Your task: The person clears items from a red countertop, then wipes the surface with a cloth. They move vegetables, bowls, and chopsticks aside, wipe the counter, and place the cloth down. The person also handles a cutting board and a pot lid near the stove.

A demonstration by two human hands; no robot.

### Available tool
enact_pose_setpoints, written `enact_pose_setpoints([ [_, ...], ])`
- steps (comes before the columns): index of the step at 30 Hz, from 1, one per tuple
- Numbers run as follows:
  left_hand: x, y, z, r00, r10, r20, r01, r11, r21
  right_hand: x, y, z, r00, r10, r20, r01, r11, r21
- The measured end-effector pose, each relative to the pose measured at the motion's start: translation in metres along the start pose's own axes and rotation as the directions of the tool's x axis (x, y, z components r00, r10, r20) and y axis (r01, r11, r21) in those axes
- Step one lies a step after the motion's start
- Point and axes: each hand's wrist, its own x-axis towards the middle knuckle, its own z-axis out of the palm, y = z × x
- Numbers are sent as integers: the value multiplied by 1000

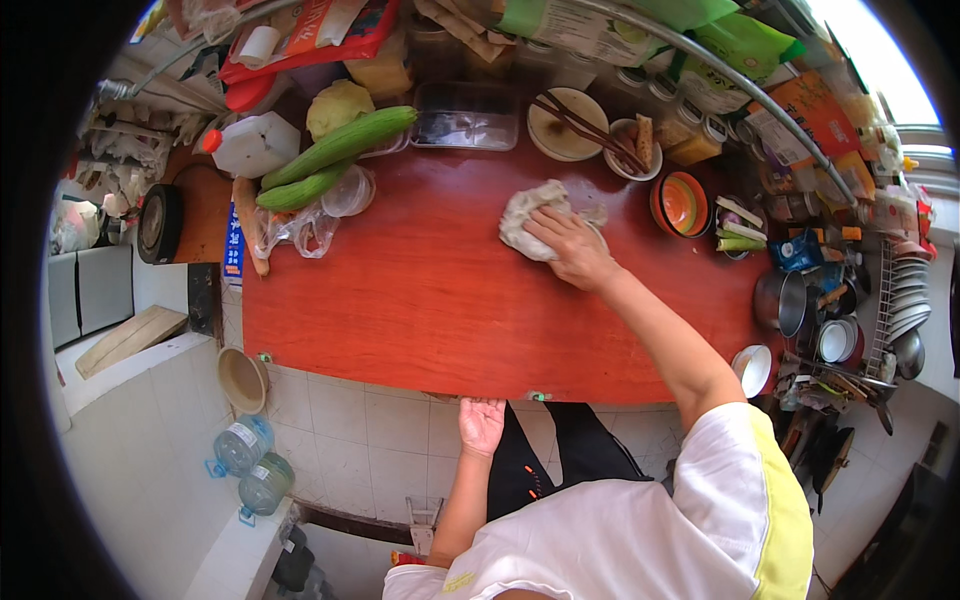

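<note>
My right hand (574, 247) presses down on a bunched, off-white cloth (529, 217) lying on the red wooden tabletop (390, 300). Part of the cloth spreads out beyond the fingers, and the palm hides some of it. At the table's front edge, my left hand (481, 429) is turned palm up. Its fingertips seem to pass beneath the edge, so whether they grip it is hidden. An orange bowl (681, 204) stands to the right of the cloth. Behind it are a cream bowl (568, 127) with chopsticks (585, 124) across it and a smaller white bowl (634, 169).
Two long green gourds (337, 150), a cabbage (337, 109), a plastic jug (255, 145) and a plastic bag (304, 232) occupy the back left. A metal rail (720, 67) with packets curves along the back. Pots (780, 304) and a dish rack (881, 307) crowd the right end.
</note>
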Motion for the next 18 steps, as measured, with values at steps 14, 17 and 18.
enact_pose_setpoints([
  [14, -3, -33, -34, 995, -70, 70, 67, 997, 32, -87, 28, 9, 943, 130, -306, -82, 983, 165],
  [17, -10, -55, -21, 996, -90, 26, 85, 985, 148, -172, 1, 5, 981, 110, -157, -81, 980, 180],
  [18, -12, -60, -20, 995, -101, 9, 99, 988, 118, -194, 2, 3, 976, 142, -164, -105, 971, 214],
])
